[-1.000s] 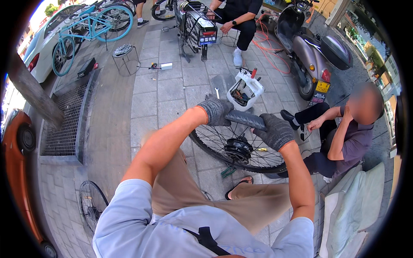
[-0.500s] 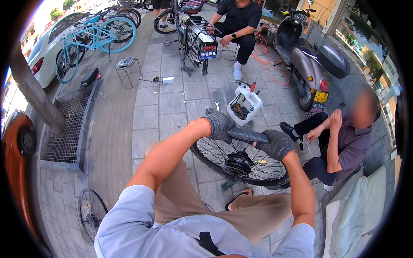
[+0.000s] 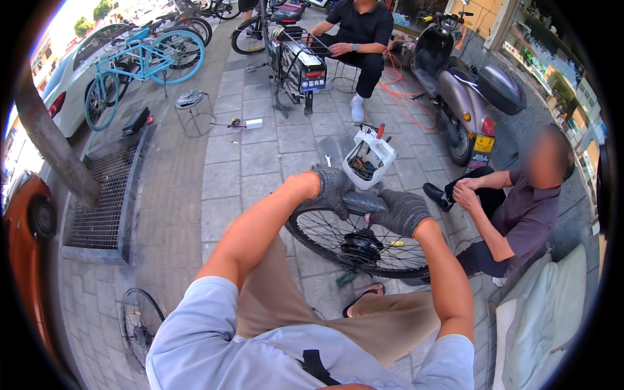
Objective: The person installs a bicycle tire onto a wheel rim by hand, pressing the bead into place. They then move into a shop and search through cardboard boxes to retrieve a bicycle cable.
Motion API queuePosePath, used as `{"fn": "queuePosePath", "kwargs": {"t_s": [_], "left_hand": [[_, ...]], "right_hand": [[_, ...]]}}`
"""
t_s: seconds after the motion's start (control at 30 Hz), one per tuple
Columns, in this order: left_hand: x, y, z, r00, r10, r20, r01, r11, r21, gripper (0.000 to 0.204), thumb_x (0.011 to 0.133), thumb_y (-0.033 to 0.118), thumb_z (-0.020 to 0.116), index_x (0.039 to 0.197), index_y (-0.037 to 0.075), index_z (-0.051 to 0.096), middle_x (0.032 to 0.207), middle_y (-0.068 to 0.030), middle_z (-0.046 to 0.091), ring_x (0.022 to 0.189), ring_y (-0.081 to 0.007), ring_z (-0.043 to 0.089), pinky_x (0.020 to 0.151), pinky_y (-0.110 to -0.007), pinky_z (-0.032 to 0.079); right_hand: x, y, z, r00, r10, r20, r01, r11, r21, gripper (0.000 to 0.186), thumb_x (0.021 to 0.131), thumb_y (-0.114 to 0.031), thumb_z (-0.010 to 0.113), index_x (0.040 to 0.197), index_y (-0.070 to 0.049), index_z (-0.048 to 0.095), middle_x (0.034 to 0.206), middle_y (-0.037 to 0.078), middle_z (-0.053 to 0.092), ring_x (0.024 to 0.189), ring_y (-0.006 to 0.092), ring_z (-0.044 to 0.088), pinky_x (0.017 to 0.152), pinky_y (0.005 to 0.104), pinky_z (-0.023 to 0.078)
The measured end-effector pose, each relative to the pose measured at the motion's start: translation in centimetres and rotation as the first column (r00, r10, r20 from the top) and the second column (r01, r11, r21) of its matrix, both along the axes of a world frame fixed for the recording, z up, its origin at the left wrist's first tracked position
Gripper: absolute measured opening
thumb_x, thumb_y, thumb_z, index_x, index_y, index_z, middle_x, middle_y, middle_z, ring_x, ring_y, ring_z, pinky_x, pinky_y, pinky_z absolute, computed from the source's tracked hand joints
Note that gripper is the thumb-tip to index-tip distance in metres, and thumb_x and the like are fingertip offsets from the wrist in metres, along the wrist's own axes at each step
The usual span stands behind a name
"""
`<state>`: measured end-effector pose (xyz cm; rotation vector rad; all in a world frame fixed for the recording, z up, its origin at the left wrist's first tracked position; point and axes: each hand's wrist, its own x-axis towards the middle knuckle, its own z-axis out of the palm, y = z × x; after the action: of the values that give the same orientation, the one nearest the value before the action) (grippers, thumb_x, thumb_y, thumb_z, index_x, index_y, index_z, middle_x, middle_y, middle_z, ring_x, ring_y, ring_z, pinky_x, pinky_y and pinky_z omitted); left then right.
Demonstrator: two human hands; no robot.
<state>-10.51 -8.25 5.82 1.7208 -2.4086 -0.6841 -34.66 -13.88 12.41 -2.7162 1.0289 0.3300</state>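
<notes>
Both hands wear dark grey knit gloves with orange cuffs. My left hand [image 3: 333, 188] is closed around the far side of a black bicycle tyre [image 3: 365, 203]. Close beside it on the right, my right hand [image 3: 404, 213] is wrapped over the same tyre, and a short stretch of tread shows between them. The tyre belongs to a spoked wheel with a thick black hub [image 3: 361, 248], tilted low in front of my legs. Whether the tyre is fully seated on the rim under my gloves is hidden.
Beyond my hands stands a cut-open white jug [image 3: 370, 159] of tools, with a wrench [image 3: 327, 160] beside it. A person [image 3: 536, 195] crouches at the right; another sits behind a parked bicycle [image 3: 302, 68]. Another wheel [image 3: 141, 328] lies at lower left.
My right hand has moved left along the tyre, closer to my left hand. The wheel has shifted slightly left. The person at the right has lowered a raised hand.
</notes>
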Motion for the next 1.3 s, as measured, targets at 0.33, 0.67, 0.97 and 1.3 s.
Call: {"fn": "queuePosePath", "kwargs": {"t_s": [0.33, 0.67, 0.97, 1.3], "left_hand": [[-1.2, -0.5, 0.3, 1.000, 0.001, 0.006, -0.002, 0.998, 0.060, 0.063, 0.068, 0.052, 0.085, 0.110, 0.006, 0.075, 0.099, -0.0182, 0.075, 0.094, -0.0356, 0.072, 0.086, -0.044, 0.054], [2.6, 0.2, -7.1, 0.938, 0.136, -0.319, -0.119, 0.990, 0.072, 0.071, 0.066, 0.032, 0.092, 0.125, 0.003, 0.064, 0.112, -0.0175, 0.074, 0.105, -0.0283, 0.071, 0.094, -0.040, 0.055], [5.7, 2.8, -8.1, 0.949, 0.284, -0.136, -0.270, 0.956, 0.114, 0.063, 0.071, 0.037, 0.091, 0.120, 0.004, 0.071, 0.105, -0.0153, 0.077, 0.097, -0.0268, 0.072, 0.092, -0.039, 0.054], [3.8, 3.6, -10.2, 0.914, 0.307, -0.267, -0.324, 0.946, -0.024, 0.067, 0.074, 0.044, 0.088, 0.125, 0.005, 0.065, 0.110, -0.0171, 0.074, 0.099, -0.0312, 0.071, 0.090, -0.042, 0.055]], "right_hand": [[-0.9, -1.1, -0.3, 0.998, 0.022, 0.055, -0.026, 0.997, 0.076, 0.074, 0.076, -0.071, 0.073, 0.110, -0.006, 0.072, 0.103, 0.023, 0.074, 0.102, 0.0400, 0.070, 0.090, 0.0479, 0.052], [-1.5, -4.0, -3.0, 0.994, 0.071, 0.079, -0.073, 0.997, 0.025, 0.072, 0.078, -0.063, 0.075, 0.118, -0.003, 0.070, 0.107, 0.025, 0.073, 0.105, 0.0404, 0.069, 0.092, 0.0457, 0.051], [-2.1, -5.8, -4.9, 0.982, 0.088, 0.165, -0.086, 0.996, -0.015, 0.072, 0.077, -0.068, 0.076, 0.113, -0.006, 0.073, 0.100, 0.021, 0.074, 0.098, 0.0347, 0.071, 0.088, 0.0438, 0.053], [-2.4, -3.6, -4.2, 0.981, 0.108, 0.159, -0.071, 0.971, -0.226, 0.069, 0.081, -0.057, 0.078, 0.125, -0.004, 0.066, 0.111, 0.021, 0.072, 0.107, 0.0365, 0.069, 0.093, 0.0446, 0.053]]}}
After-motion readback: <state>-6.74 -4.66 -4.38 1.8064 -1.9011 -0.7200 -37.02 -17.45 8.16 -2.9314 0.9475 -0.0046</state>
